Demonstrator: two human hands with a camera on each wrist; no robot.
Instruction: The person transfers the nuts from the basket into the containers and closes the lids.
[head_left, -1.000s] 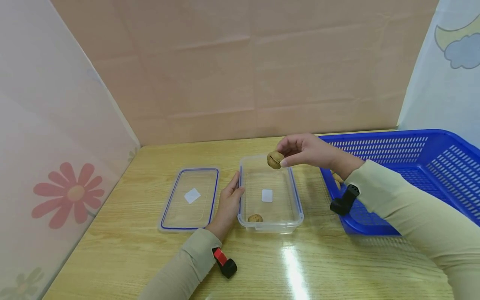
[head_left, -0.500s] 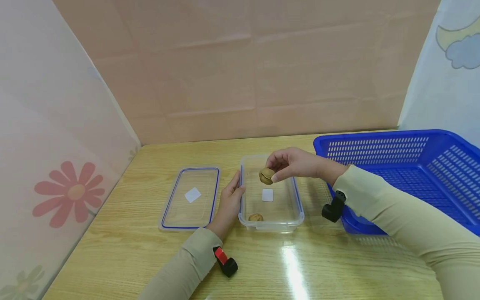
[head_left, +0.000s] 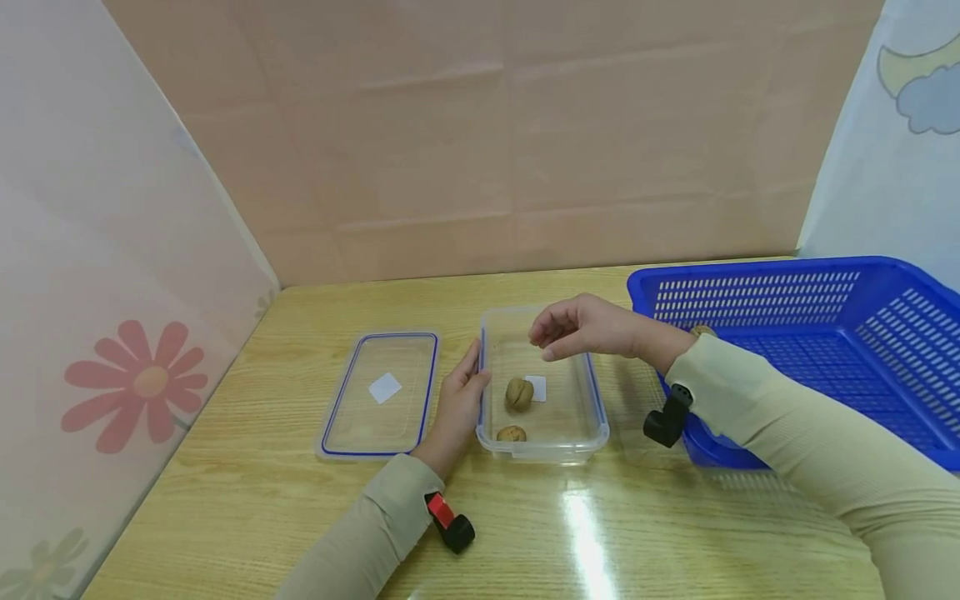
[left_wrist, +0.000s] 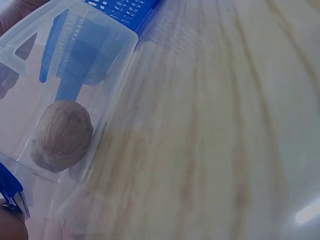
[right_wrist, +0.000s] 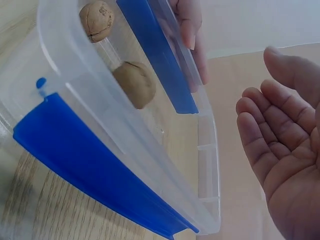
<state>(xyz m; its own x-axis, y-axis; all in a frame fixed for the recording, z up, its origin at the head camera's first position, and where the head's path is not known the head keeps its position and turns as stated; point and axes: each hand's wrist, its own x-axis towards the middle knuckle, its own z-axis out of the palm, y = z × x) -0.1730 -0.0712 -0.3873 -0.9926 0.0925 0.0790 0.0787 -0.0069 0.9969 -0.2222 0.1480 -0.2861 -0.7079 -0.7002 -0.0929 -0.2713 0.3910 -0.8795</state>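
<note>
My left hand (head_left: 459, 400) lies along the left side of a clear plastic food container (head_left: 558, 425), its fingers touching the outer wall. Inside, a walnut (head_left: 519, 394) with a visible seam sits beside the white label, and a second walnut (head_left: 512, 434) lies in the near left corner. Above the container's far right part hovers my right hand (head_left: 577, 327), holding nothing. The right wrist view shows its palm and loosely bent fingers (right_wrist: 272, 115) apart from the walnuts. One walnut (left_wrist: 65, 135) shows large through the clear wall in the left wrist view.
A clear lid (head_left: 378, 396) with a blue seal lies flat left of the container. On the right stands a big blue plastic basket (head_left: 750, 271); part of a walnut (head_left: 702, 331) shows in it beside my sleeve. Papered walls (head_left: 420, 142) close off the wooden table (head_left: 247, 500).
My right hand has come left and down over the container and let go of the walnut, which now sits in it. My left hand has stayed in place.
</note>
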